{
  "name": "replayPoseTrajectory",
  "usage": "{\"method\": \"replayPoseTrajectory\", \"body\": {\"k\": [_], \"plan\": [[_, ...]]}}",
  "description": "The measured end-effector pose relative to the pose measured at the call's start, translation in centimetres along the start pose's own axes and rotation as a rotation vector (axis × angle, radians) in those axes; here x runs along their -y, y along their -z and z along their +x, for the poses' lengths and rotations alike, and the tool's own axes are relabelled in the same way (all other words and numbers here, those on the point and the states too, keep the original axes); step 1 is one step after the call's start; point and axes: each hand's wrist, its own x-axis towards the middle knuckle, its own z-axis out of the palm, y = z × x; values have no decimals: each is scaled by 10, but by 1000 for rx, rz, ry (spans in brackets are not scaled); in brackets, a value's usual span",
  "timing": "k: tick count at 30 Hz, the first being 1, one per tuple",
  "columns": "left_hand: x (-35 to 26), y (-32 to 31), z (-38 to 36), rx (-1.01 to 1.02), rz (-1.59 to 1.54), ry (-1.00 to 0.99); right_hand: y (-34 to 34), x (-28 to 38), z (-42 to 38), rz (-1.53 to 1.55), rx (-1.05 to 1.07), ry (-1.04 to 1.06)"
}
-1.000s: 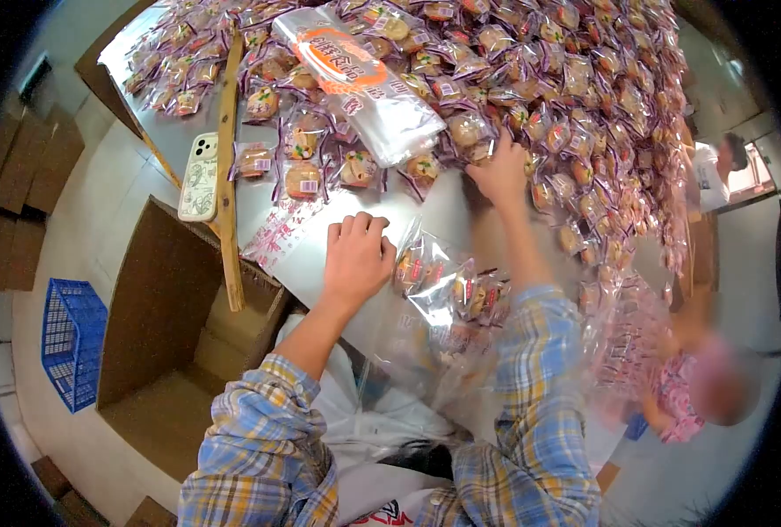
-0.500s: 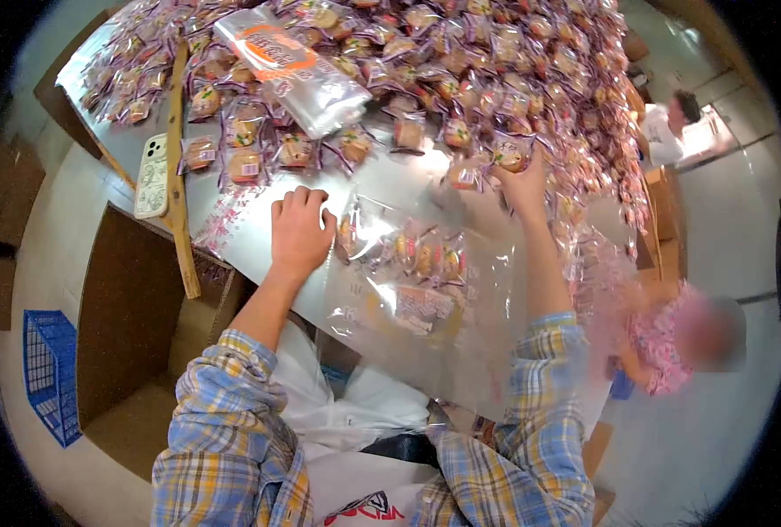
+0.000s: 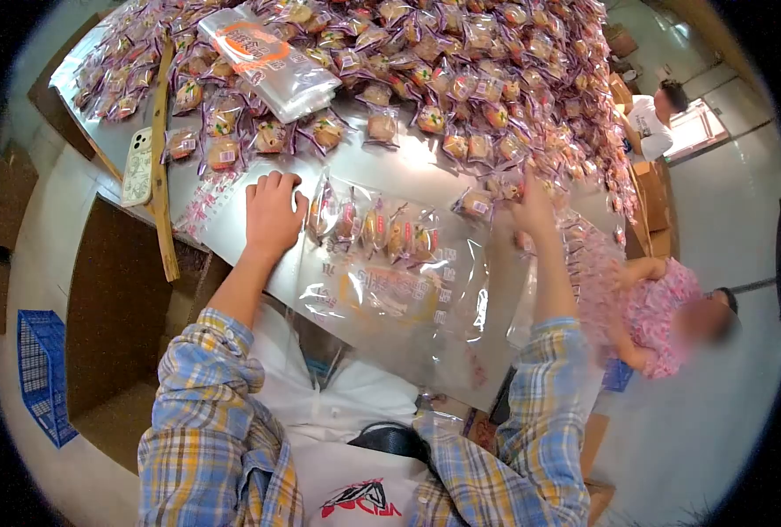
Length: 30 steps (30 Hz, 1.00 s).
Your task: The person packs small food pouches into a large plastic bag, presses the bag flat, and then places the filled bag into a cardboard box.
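My left hand (image 3: 274, 211) lies on the metal table with its fingers slightly apart and loosely bent, holding nothing that I can see. Its thumb is beside the left edge of a large clear printed plastic bag (image 3: 382, 303). Inside the bag, several wrapped pastries (image 3: 375, 230) stand in a row along its far side. To the right of the bag, my right hand (image 3: 535, 211) is closed around small wrapped pastries (image 3: 504, 186), its fingertips partly hidden and blurred. Another wrapped pastry (image 3: 474, 204) sits just left of these, close to the bag's upper right corner.
A large heap of wrapped pastries (image 3: 461, 88) covers the far table. On it lies a stack of flat printed bags (image 3: 272, 66). A wooden strip (image 3: 161, 158) and a phone (image 3: 137, 167) lie left. Below stands an open cardboard box (image 3: 114, 307). A person in pink (image 3: 663, 299) works at right.
My right hand has drawn back from the heap toward the bag, and wrapped pastries have come nearer with it. My left hand stays beside the bag. The view has shifted slightly.
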Motion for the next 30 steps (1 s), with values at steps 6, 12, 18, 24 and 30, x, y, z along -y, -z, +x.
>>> {"method": "replayPoseTrajectory", "body": {"k": [6, 12, 18, 24, 30], "plan": [[0, -2, 0, -42, 10, -29, 17, 2, -14, 411, 418, -166], [1, -1, -1, -55, 23, -29, 8, -16, -19, 229, 393, -124], [-1, -1, -1, -56, 32, -22, 6, -31, 0, 579, 358, -146], [-2, 0, -1, -43, 33, -18, -53, -13, 28, 224, 204, 42], [-3, 1, -1, -40, 29, 1, -77, 20, 23, 528, 18, 119]]}}
